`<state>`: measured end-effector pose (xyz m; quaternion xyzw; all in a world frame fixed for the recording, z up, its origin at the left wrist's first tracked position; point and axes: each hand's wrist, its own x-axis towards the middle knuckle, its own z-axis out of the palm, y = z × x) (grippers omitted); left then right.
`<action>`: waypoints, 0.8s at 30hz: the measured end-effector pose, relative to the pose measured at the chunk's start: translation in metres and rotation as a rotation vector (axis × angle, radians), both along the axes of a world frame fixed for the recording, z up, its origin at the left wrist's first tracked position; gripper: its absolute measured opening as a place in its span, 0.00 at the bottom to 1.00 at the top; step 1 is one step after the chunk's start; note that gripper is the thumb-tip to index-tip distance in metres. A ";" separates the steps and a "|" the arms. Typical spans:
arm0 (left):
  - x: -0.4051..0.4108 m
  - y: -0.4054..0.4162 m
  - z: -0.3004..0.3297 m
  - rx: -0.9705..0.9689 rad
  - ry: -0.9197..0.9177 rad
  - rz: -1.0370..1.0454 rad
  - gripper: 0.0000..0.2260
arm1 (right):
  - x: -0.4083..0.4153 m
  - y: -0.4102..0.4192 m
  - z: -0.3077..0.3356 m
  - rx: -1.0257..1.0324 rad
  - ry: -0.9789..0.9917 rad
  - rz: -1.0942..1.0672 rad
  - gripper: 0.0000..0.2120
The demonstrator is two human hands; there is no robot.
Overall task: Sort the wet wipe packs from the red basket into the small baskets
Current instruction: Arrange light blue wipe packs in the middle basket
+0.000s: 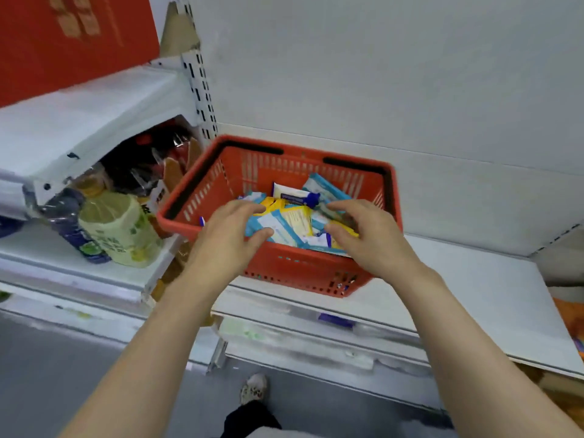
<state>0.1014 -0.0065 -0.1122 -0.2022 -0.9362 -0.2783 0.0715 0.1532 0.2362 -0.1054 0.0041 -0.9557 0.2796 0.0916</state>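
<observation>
Two bare forearms are reaching forward from the bottom edge, above a grey floor where one pale shoe (253, 388) is showing between them. At their ends, the left hand (227, 235) and the right hand (368, 235) are hovering over the near rim of the red slotted plastic shopping basket (294, 267), which is sitting on a white metal shelf (467, 298).

Fingers of the left hand are lying loosely curved, the thumb tip touching or just above a blue-and-white wet wipe pack (278, 227); whether it is actually pinching that pack cannot be told. Fingers of the right hand are likewise relaxed and spread, the thumb resting on or just over a yellow pack (346, 230), and no firm hold is showing there either.

Between the two hands, and just beyond their fingertips, the pile of flat wet wipe packs (297, 216) in blue, white and yellow is lying jumbled in the basket bottom. Beyond the fingertips, the basket's two black handles are lying folded down along its rim. Out past the left hand, on a neighbouring shelf, a pale green plastic bottle (117, 229) and a dark blue bottle (71, 222) are lying tilted, with dark packets behind them
</observation>
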 end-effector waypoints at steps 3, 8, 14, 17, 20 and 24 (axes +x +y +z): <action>-0.061 -0.006 -0.009 -0.038 -0.070 -0.055 0.18 | -0.063 -0.019 -0.015 0.033 -0.226 -0.004 0.21; -0.134 -0.006 -0.024 -0.179 -0.265 -0.140 0.21 | -0.138 -0.052 -0.062 0.085 -0.676 0.027 0.33; -0.172 -0.002 -0.044 -0.298 -0.495 -0.200 0.25 | -0.164 -0.050 -0.083 0.151 -0.644 -0.032 0.27; -0.180 -0.005 -0.049 -0.363 -0.621 -0.207 0.27 | -0.164 -0.026 -0.075 -0.263 -0.496 -0.258 0.15; -0.182 -0.002 -0.052 -0.459 -0.667 -0.228 0.30 | -0.156 -0.011 -0.069 -0.629 -0.476 -0.353 0.11; -0.179 0.007 -0.056 -0.595 -0.628 -0.250 0.32 | -0.149 -0.012 -0.064 -0.795 -0.478 -0.344 0.12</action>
